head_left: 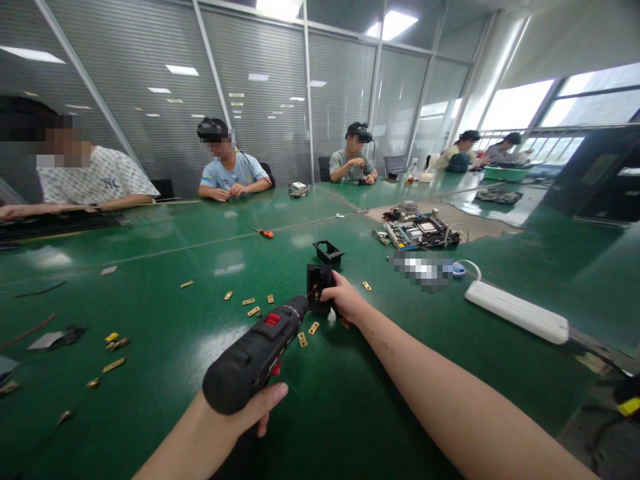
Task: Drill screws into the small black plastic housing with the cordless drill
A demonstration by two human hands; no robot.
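Observation:
My left hand (pixel 257 407) is wrapped round the grip of a black power drill (pixel 250 353) with red switches. The drill points up and to the right, its tip at the open face of a black plastic housing (pixel 315 277). My right hand (pixel 344 298) holds that housing upright by its right side, the thumb over the front edge. Brass-coloured parts show inside it. Flat brass strips with holes (pixel 313 328) lie on the green table around the drill and the housing. Just behind stands a black rectangular frame (pixel 329 252).
An orange screwdriver (pixel 265 233) lies farther back. A circuit board (pixel 423 230) and a white power strip (pixel 517 312) are at the right. Small brass parts (pixel 114 365) and wire scraps lie at the left. Several people sit along the table's far side.

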